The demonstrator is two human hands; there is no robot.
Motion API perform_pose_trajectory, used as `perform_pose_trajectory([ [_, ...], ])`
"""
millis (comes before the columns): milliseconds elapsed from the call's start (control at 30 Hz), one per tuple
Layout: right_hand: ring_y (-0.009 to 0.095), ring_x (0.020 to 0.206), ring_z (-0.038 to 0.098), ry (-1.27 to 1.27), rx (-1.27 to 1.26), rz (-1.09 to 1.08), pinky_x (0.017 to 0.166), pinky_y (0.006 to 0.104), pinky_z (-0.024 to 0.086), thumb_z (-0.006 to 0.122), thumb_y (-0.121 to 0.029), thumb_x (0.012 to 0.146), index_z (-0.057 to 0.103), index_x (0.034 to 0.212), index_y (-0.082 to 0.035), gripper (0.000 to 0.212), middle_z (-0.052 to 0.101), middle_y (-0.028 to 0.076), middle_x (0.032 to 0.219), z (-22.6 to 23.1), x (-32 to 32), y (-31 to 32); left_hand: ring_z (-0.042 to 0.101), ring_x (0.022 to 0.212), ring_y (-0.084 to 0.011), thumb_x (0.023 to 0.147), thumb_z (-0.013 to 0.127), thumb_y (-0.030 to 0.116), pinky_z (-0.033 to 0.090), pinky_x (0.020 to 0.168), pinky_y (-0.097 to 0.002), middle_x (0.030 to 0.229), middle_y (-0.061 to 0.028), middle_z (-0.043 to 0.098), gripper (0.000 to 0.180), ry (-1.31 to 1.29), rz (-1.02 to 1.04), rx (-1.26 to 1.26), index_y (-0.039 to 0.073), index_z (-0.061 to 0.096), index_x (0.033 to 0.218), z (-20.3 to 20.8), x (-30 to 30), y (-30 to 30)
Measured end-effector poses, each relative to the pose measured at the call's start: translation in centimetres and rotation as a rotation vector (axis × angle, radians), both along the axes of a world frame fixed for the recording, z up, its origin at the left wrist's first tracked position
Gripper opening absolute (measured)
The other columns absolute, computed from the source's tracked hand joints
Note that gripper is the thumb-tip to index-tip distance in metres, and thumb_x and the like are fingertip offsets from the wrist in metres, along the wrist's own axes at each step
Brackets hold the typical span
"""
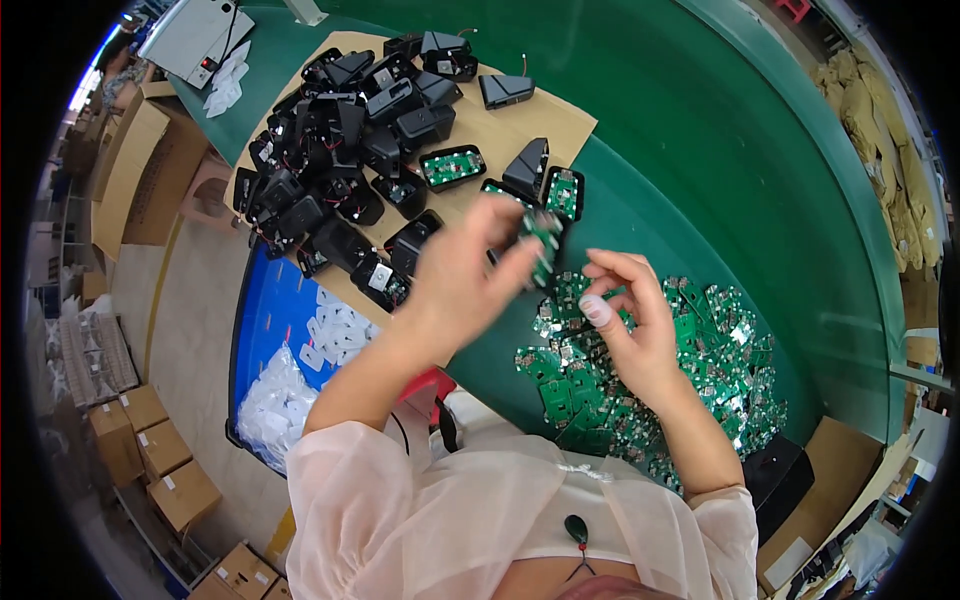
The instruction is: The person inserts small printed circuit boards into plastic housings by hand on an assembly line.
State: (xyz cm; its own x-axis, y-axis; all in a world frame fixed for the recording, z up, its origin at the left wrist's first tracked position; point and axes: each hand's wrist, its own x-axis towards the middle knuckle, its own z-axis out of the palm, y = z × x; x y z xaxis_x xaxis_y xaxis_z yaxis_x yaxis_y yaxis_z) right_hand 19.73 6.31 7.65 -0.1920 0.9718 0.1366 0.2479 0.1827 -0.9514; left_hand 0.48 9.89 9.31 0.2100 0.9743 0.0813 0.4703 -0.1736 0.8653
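My left hand is closed around a green circuit board, pinched between thumb and fingers. The board is smeared by motion, and dark edges show around it, so I cannot tell if a black housing is with it. My right hand hovers over the near-left part of a heap of green circuit boards. Its fingers are bent but apart from the thumb, which has a whitish wrap on its tip; nothing shows between them. Just beyond my left hand stand black housings, one with a green board inside.
Many black plastic housings with thin wires are piled on a cardboard sheet to the left. A blue bin below it holds white parts and a plastic bag. A grey box-shaped device stands at the far left.
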Motion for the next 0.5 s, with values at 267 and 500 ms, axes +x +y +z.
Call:
perform_pose_trajectory([
  [267,0.014,0.082,0.053,-0.031,-0.048,-0.076,0.066,0.0235,0.044,0.059,-0.007,0.083,0.055,0.107,-0.003,0.024,0.053,0.008,0.097,-0.2,2.2,-0.9,0.059,0.088,-0.028,0.073,0.069,0.037,0.046,0.077,-0.0367,0.09,-0.0133,0.062,0.041,0.536,-0.38,-0.184,0.003,0.063,0.095,1.6,-3.1,10.8],
  [500,0.013,0.078,0.053,0.007,-0.128,-0.119,0.064,0.0224,0.044,0.057,-0.01,0.086,0.058,0.102,-0.003,0.017,0.055,0.006,0.093,-0.1,3.1,-1.6,0.049,0.106,-0.0293,0.071,0.07,0.034,0.045,0.083,-0.038,0.103,-0.0131,0.057,0.048,1.215,-0.09,0.316,0.007,0.056,0.108,-4.3,-1.4,19.6],
])
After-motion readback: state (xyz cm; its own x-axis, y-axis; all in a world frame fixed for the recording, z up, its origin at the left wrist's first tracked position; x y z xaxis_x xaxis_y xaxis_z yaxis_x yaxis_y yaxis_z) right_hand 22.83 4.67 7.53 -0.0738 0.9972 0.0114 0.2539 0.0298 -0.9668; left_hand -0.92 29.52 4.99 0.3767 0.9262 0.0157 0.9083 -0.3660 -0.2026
